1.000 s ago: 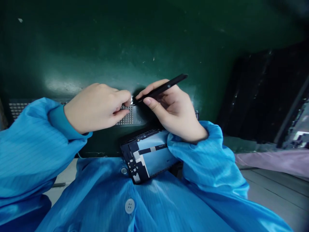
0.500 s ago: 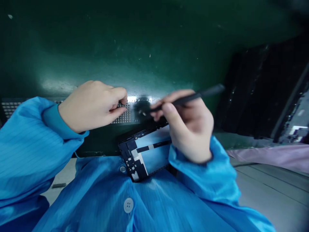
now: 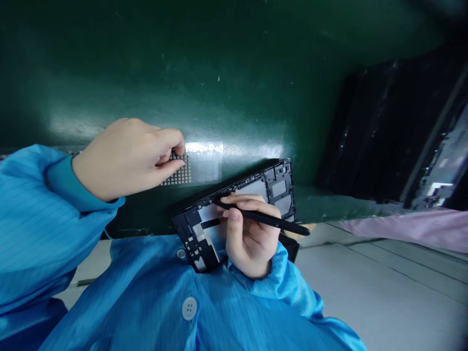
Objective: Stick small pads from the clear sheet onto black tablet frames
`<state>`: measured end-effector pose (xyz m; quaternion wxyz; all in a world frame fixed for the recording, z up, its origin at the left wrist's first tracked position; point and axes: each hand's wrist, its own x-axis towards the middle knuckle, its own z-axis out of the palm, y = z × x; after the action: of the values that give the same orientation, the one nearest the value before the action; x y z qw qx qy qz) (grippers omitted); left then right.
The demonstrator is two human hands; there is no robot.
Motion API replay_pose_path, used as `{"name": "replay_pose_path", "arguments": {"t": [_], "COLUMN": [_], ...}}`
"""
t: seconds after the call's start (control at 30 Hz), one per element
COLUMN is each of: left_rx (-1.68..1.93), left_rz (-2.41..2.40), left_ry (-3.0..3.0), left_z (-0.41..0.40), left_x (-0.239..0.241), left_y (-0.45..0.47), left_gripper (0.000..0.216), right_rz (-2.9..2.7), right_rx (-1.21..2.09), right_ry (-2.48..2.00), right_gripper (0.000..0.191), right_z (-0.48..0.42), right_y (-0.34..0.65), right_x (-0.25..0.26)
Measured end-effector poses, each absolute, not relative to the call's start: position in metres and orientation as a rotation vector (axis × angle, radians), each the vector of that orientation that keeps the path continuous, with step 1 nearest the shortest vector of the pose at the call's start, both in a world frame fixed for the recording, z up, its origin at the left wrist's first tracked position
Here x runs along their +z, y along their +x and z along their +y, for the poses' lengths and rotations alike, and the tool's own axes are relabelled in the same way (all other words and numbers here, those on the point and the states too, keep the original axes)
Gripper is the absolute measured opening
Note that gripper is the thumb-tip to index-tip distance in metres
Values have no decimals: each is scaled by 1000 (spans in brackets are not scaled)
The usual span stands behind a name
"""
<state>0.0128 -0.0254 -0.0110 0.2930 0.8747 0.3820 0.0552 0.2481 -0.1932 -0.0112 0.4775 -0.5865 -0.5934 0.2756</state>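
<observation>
My left hand (image 3: 127,158) is closed, thumb and forefinger curled together at a clear sheet of small square pads (image 3: 185,171) on the green table. The sheet's right part carries no pads. In my right hand (image 3: 254,234) is a slim black tool held like a pen, apparently tweezers (image 3: 285,224). Their tip meets the upper edge of an opened tablet (image 3: 280,187), near its middle. The tablet lies tilted at the table's front edge, against my blue coat, with its inner parts showing. My right hand covers its middle, so whatever is at the tip is hidden.
A row of black panels (image 3: 380,131) stands at the right of the green table (image 3: 234,58). A pink cloth or sleeve (image 3: 409,226) shows beyond the table's front edge at right. Under the tablet's right end sits a dark object (image 3: 290,247).
My right hand has moved down and left with the tweezers, from the pad sheet to the tablet's upper edge. My left hand stays at the sheet; the whole view has shifted slightly.
</observation>
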Motion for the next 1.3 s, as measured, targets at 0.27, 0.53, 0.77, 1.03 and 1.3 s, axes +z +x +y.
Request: {"name": "replay_pose_path", "arguments": {"t": [0.27, 0.53, 0.77, 1.03, 1.3], "left_rx": [-2, -17, -70, 11, -94], "left_rz": [1043, 1048, 1058, 1021, 1067], "left_ry": [2354, 2365, 2326, 2378, 2322], "left_z": [-25, -25, -25, -25, -25], "left_x": [2, 6, 8, 2, 6], "left_y": [22, 23, 24, 21, 24], "left_gripper": [16, 13, 12, 14, 18], "right_rz": [-1597, -1657, -1688, -1595, -1613], "right_rx": [800, 930, 915, 905, 946], "right_ry": [-1365, -1236, -1202, -1229, -1225], "right_gripper": [36, 37, 39, 35, 34], "right_z": [-189, -185, -184, -186, -184], "right_y": [258, 261, 261, 260, 260], "right_x": [5, 1, -1, -2, 0]}}
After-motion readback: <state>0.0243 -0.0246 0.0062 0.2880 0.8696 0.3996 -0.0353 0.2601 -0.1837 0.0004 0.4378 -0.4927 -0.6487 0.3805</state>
